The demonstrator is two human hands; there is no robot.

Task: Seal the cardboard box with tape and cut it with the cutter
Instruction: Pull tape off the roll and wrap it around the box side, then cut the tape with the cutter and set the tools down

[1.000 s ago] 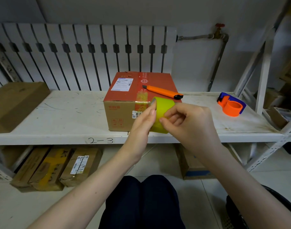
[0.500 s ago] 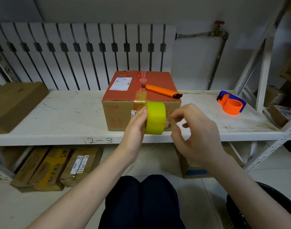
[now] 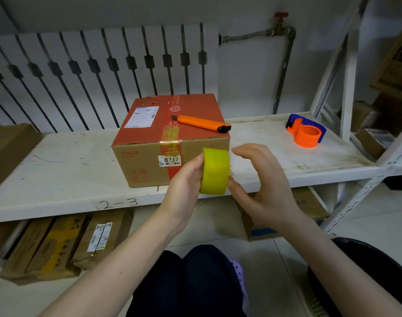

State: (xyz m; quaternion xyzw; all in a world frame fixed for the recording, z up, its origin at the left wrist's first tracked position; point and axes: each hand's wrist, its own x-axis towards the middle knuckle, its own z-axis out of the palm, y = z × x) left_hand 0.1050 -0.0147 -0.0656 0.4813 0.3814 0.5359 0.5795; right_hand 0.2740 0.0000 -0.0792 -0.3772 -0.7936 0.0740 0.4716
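Observation:
A cardboard box (image 3: 149,138) with a red top stands on the white shelf (image 3: 58,170), a strip of old tape running over its front edge. An orange cutter (image 3: 201,123) lies on the box's top right. My left hand (image 3: 186,179) grips a yellow tape roll (image 3: 215,171) upright in front of the box's right front face. My right hand (image 3: 261,179) is beside the roll on the right, fingers curled apart above it, thumb touching the roll's lower right edge.
An orange and blue tape dispenser (image 3: 307,133) sits on the shelf at the right. A brown box (image 3: 8,147) lies at the shelf's left end. Several cartons (image 3: 65,245) lie on the floor under the shelf. A white rack post (image 3: 348,88) rises at the right.
My right hand let go of the roll's face and opened its fingers beside it. The roll turned upright in my left hand and shifted slightly right.

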